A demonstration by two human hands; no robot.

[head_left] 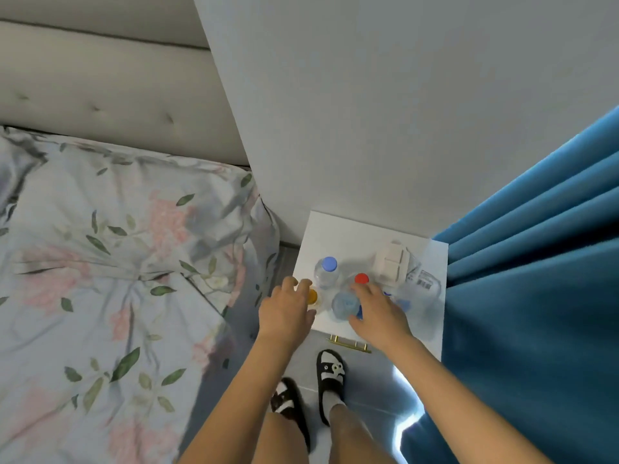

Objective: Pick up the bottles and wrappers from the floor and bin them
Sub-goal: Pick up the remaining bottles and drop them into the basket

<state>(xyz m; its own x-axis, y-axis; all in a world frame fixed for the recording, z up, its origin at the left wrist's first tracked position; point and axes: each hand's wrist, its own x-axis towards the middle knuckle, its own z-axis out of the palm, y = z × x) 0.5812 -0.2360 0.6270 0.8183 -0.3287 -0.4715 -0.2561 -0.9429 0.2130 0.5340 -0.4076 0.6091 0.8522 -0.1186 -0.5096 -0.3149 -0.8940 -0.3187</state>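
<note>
Standing on nightstand (338,229), four bottles (326,271), two hands (286,313) reaching

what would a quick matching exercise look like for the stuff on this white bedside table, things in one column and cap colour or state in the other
Things:
1. upright bottle
2. bottle behind right hand
3. small bottle under left hand
4. clear wrapper

Matches:
A. red cap
B. barcode label
C. blue cap
D. yellow cap

Pairs: 1-C, 2-A, 3-D, 4-B
</note>
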